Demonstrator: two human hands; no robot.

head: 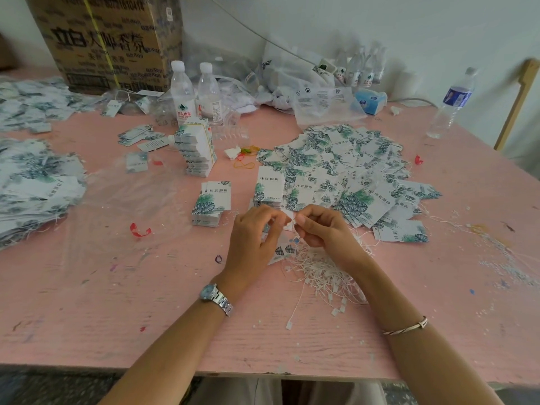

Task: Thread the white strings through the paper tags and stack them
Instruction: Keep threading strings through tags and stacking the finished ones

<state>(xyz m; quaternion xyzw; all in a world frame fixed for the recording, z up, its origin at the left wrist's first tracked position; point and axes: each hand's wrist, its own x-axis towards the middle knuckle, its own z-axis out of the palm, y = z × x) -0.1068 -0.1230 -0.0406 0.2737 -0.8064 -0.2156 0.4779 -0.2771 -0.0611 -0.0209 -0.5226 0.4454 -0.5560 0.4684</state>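
Your left hand (254, 238) is curled round a tag (282, 250), whose leafy end shows just below the palm. Your right hand (321, 229) pinches what looks like the tip of a string (289, 221). The fingertips of both hands meet there, low over the table (146, 302), so you are probably mid-threading. The hole itself is hidden behind your fingers.

The tag is thin card: light, fairly stiff, and it will probably crease if you squeeze it flat-on. Hold it by the edges near the hole end, thumb on one face and finger on the other, and leave the hole free.

The string is limp and weighs almost nothing, so it will not push through unless you take it right at the tip. Leave only a short stub beyond your fingertips; a longer one is likely to buckle. The pile (324, 276) of strings under your right wrist is tangled, so pulling one out by its loose end should keep the rest from dragging along.

A stack (211, 204) stands just left of your hands, and the loose heap (344, 165) spreads beyond them. The card faces look smooth, so a stack may slide; square its edges before adding to it.
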